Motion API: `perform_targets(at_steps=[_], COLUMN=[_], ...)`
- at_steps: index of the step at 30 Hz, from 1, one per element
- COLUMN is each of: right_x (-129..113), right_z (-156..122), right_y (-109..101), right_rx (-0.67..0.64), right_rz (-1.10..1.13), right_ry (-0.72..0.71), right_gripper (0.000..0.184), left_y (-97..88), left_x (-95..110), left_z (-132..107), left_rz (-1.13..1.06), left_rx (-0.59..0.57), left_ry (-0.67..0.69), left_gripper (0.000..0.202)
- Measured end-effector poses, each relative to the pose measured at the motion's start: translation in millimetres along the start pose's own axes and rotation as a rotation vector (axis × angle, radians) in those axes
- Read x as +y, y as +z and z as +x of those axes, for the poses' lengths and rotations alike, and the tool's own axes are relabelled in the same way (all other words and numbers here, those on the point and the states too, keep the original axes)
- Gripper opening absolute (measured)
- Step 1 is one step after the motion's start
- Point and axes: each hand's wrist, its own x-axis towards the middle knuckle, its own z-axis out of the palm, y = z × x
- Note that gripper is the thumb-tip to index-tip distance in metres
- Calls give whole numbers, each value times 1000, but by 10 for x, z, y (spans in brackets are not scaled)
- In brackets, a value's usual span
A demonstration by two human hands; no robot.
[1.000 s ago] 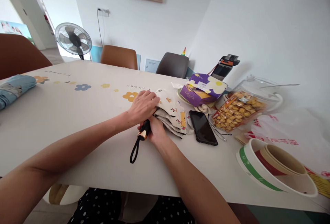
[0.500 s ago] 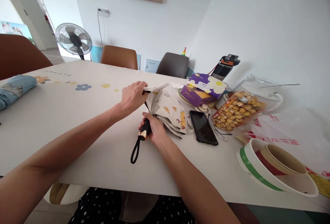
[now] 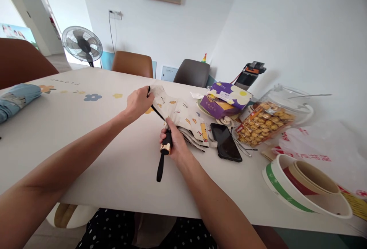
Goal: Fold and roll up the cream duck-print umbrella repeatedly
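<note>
A folded cream umbrella (image 3: 183,117) with small cartoon prints lies on the white flowered table (image 3: 86,126). My right hand (image 3: 175,144) is closed round its black handle (image 3: 166,142), whose gold ring and black wrist strap (image 3: 159,167) hang toward me. My left hand (image 3: 138,102) pinches a flap of the canopy with a black rib tip and holds it up and out to the left, above the table.
A black phone (image 3: 226,142) lies just right of the umbrella. Behind it are a purple box (image 3: 222,102), a snack bag (image 3: 262,125), a glass jar and a dark bottle (image 3: 248,75). Nested paper bowls (image 3: 306,186) sit at the front right. Blue cloth (image 3: 15,98) lies far left.
My left hand left the folded canopy, pinched a flap and pulled it up and to the left. My right hand turned the handle more upright.
</note>
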Motion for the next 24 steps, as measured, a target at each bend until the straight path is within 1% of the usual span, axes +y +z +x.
perform_targets(at_steps=[2, 4, 7, 9, 12, 15, 18, 21, 24], right_x=[-21, -50, -96, -117, -124, -114, -97, -71, -34], right_z=[12, 27, 53, 70, 85, 88, 95, 100, 76], right_y=[-19, -35, -54, -67, -81, -87, -95, -92, -52], right_rx=[-38, -79, -118, -129, -131, -113, -115, -103, -72], right_rz=[36, 95, 185, 189, 188, 205, 178, 149, 55], right_ry=[-20, -34, -74, -93, -111, -107, -103, -86, 0], right_gripper=[23, 17, 14, 15, 15, 15, 15, 14, 16], left_y=[7, 32, 110, 173, 244, 262, 255, 272, 330], left_x=[-28, -66, -155, -226, -300, -273, -141, 22, 140], left_z=[24, 52, 95, 119, 133, 98, 5, -117, -230], left_rz=[-43, -93, -166, -176, -148, -141, -194, -267, -365], left_rx=[-12, -35, -101, -127, -99, -23, 25, 9, -72], left_ry=[-26, -50, -89, -116, -118, -40, 117, 272, 354], left_gripper=[12, 11, 15, 19, 27, 31, 29, 31, 35])
